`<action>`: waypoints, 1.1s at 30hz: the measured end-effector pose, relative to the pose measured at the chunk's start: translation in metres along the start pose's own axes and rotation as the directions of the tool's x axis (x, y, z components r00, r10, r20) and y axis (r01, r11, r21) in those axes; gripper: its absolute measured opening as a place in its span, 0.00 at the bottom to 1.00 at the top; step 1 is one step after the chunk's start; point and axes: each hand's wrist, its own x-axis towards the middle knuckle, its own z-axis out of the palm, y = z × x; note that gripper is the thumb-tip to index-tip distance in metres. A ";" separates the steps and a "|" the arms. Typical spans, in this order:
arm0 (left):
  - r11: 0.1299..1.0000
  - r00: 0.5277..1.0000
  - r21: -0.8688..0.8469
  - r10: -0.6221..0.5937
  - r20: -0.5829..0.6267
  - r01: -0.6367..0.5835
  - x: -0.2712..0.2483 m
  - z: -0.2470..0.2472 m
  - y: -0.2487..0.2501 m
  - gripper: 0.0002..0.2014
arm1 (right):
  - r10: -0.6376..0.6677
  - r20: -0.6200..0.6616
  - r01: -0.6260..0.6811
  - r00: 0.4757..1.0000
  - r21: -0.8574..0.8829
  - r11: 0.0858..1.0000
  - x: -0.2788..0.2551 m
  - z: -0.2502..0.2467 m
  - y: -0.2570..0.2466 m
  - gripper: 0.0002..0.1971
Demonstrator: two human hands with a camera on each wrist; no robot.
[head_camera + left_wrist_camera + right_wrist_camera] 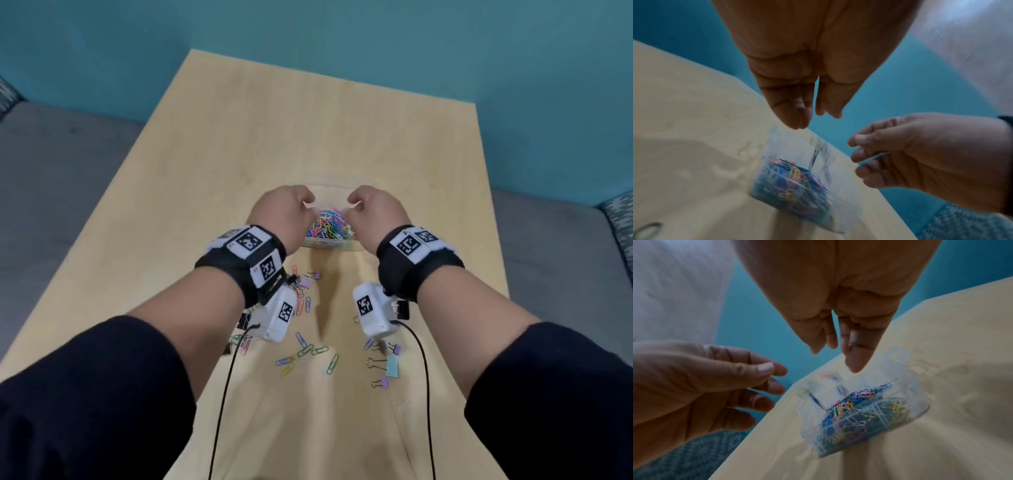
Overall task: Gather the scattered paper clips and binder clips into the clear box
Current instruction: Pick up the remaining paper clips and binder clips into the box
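Note:
The clear box (327,244) stands mid-table, heaped with coloured paper clips (330,224). My left hand (305,204) and right hand (354,202) hover just above its rim, one on each side. In the left wrist view my left hand (813,118) points down with straight fingers and holds nothing. In the right wrist view my right hand (836,356) likewise points down with nothing in it. Blurred streaks of falling clips (838,384) show inside the box (869,410). Scattered paper clips (308,353) and a teal binder clip (392,366) lie on the table near me.
More purple binder clips (315,275) and a black binder clip (402,310) lie under my wrists. The wooden table (239,154) ends at a teal wall behind. Grey cushions (51,164) flank it. Two black cables (424,377) hang from the wrist cameras.

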 end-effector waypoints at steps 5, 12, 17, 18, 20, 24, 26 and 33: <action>0.994 0.990 0.000 -0.113 -0.080 0.113 -0.036 -0.020 -0.068 0.14 | -0.203 0.040 0.207 0.978 -0.183 0.961 -0.046 0.017 0.017 0.15; 0.973 0.976 0.093 -0.208 -0.064 0.213 -0.141 -0.020 -0.145 0.14 | -0.389 0.434 0.562 0.813 -0.405 0.722 -0.101 0.074 0.040 0.32; 0.977 0.984 0.145 -0.141 -0.104 0.156 -0.193 -0.006 -0.152 0.17 | -0.330 0.464 0.551 0.822 -0.507 0.663 -0.098 0.076 0.031 0.39; 0.978 0.985 0.146 -0.137 -0.106 0.152 -0.198 -0.004 -0.150 0.18 | -0.309 0.473 0.547 0.825 -0.529 0.650 -0.099 0.076 0.030 0.39; 0.979 0.988 0.146 -0.128 -0.092 0.140 -0.207 0.000 -0.149 0.19 | -0.278 0.489 0.541 0.827 -0.555 0.632 -0.101 0.075 0.030 0.40; 0.982 0.992 0.154 -0.096 -0.082 0.108 -0.218 0.003 -0.148 0.20 | -0.236 0.502 0.530 0.832 -0.593 0.606 -0.105 0.073 0.034 0.40; 0.982 0.993 0.164 -0.076 -0.089 0.090 -0.221 0.003 -0.146 0.20 | -0.212 0.497 0.515 0.841 -0.620 0.591 -0.108 0.069 0.037 0.39; 0.980 0.995 0.189 -0.054 -0.083 0.069 -0.229 0.006 -0.148 0.20 | -0.101 0.495 0.451 0.863 -0.664 0.597 -0.122 0.050 0.061 0.38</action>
